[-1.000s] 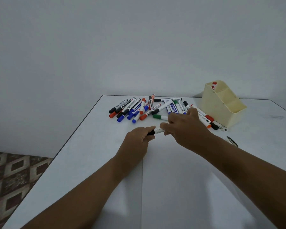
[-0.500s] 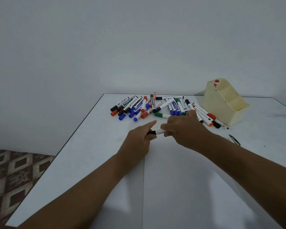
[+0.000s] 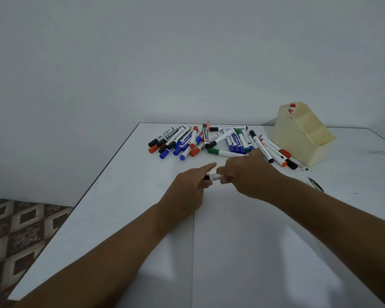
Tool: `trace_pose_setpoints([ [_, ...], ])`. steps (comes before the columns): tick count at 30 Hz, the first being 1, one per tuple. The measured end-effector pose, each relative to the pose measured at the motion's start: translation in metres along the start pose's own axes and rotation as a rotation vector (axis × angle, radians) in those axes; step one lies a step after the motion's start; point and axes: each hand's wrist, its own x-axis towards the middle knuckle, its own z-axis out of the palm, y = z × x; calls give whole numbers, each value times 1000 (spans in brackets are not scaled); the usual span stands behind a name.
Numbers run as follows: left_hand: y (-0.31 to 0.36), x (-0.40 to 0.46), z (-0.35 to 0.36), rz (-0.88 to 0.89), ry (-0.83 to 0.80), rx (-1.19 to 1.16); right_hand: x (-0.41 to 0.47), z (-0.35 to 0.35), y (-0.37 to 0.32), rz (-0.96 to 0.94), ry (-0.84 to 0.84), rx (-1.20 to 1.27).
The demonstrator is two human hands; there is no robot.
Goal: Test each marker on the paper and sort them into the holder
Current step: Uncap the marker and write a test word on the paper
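Black cap end pinched in your left hand (image 3: 192, 182), white barrel of the marker (image 3: 214, 176) pinched in your right hand (image 3: 250, 174) above the paper (image 3: 242, 252); left forefinger had straightened since a second earlier, so uncapping looked underway.

two hands (image 3: 249, 174), one holder (image 3: 302, 138), one paper (image 3: 265, 252), many markers (image 3: 209, 141)

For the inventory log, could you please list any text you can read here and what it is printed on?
None can be read for certain.
Loose markers: printed barrels, too small and blurred.
Held marker: label blurred.
Red-capped marker in the holder: red print, unreadable.
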Motion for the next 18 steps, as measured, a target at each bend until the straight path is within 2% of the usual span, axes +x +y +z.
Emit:
trace_pose_setpoints([
  [7,1,-11,-2,57,119,-94,2,0,-2,10,47,6],
  [10,-2,-10,1,72,205,-178,0,3,0,14,146,2],
  [13,-6,-11,-1,116,218,-191,-3,2,7,22,208,10],
  [15,-9,-12,-9,159,183,-211,-6,4,12,45,299,52],
  [18,-17,-13,-22,125,152,-214,-6,10,16,72,585,90],
])
